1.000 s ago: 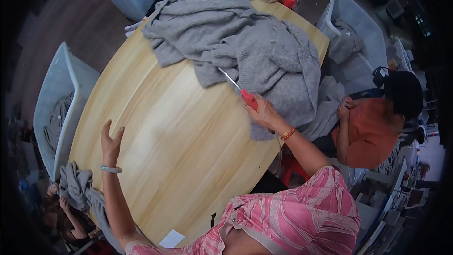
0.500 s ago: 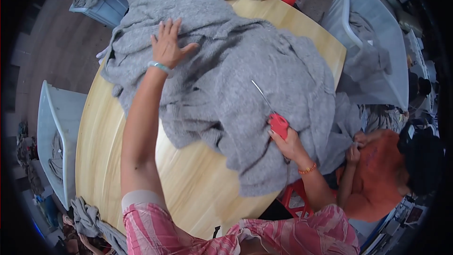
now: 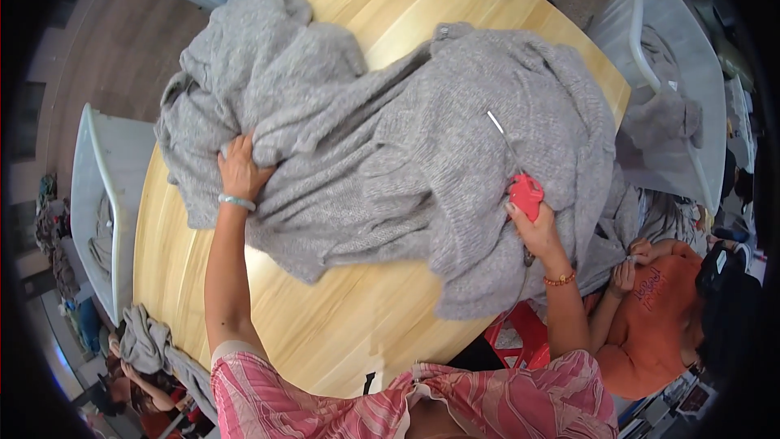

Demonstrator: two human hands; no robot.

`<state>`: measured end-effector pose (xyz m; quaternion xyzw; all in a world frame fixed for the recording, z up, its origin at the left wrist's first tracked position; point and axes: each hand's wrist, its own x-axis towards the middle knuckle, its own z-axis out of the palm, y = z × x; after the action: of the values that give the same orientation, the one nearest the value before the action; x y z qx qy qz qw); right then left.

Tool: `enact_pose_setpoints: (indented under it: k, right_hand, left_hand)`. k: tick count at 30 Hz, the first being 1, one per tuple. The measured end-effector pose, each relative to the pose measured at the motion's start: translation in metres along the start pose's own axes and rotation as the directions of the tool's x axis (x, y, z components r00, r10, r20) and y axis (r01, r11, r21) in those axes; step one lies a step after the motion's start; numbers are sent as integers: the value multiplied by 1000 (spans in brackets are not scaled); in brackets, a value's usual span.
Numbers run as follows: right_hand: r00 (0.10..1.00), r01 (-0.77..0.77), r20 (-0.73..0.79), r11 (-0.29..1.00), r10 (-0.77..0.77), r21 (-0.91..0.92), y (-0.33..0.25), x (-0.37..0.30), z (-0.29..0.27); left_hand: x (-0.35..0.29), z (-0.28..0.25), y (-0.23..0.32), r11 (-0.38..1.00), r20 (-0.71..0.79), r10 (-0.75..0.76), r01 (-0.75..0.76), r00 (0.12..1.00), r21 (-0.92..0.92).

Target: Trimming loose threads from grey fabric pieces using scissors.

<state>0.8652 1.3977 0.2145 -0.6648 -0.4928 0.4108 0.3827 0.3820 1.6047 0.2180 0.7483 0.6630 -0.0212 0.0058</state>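
1. Bright, even light falls on the tabletop [image 3: 378, 297], with a white patch of glare at left, just below the grey knitwear [image 3: 390, 154].
2. Soft shadows fill the knitwear's folds; its weave is mostly sharp.
3. The metal blade [image 3: 495, 123] glints near its tip.
4. The floor [image 3: 110, 53] looks dimmer.
5. A bluish-white glow [image 3: 57, 358] shows at lower left.
6. Fisheye distortion curves the tabletop's edge; black darkens the corners, and rim details blur.

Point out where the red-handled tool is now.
In the head view, the red-handled tool is right of centre, held in the right hand, its thin metal shaft slanting up and left over the grey knit fabric.
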Motion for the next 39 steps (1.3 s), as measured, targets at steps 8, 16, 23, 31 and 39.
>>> enact_pose_setpoints:
  k: [8, 16, 23, 31, 39]
  right_hand:
    - [989, 144, 35, 984, -141, -101, -24, -37, 22]
    - [967, 251, 128, 893, -219, -372, -30, -92, 81]
    - [967, 254, 157, 800, -200, -544, -18, -110, 63]
    - [989, 144, 72, 777, -127, -612, -9, -143, 88]
    - [982, 162, 37, 738, -183, -655, -43, -149, 94]
  left_hand:
    - [-242, 0, -106, 986, 40, -158, 160, 987, -47]
    - [-494, 17, -181, 916, 33, -398, 399, 917, -32]
    - [-593, 9, -181, 873, 86, -486, 488, 870, -5]
    - [-601, 28, -204, 841, 155, -527, 539, 836, -48]
    - [-561, -38, -180, 822, 238, -563, 566, 791, 62]
